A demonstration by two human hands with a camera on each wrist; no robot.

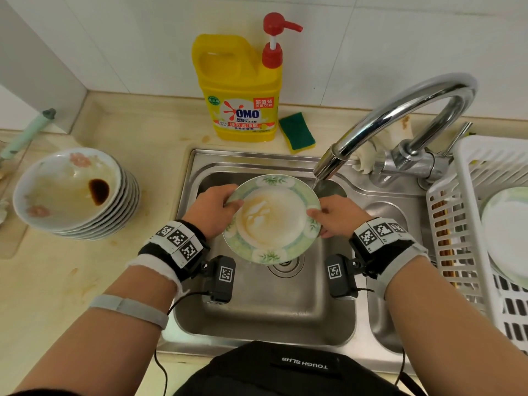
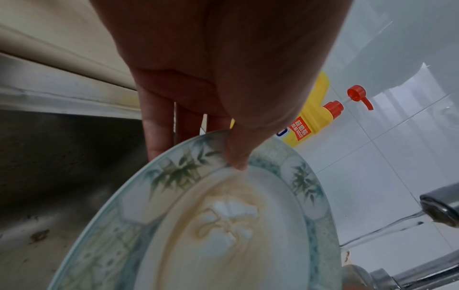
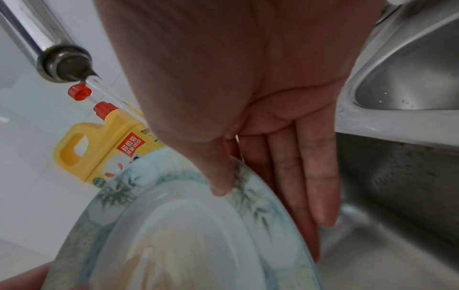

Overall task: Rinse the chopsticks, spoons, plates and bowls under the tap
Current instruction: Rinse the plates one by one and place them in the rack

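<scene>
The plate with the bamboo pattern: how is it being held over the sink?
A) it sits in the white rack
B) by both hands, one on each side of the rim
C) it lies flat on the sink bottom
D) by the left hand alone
B: the left hand and right hand each grip opposite sides of the plate, thumbs on its rim, above the sink.
</scene>
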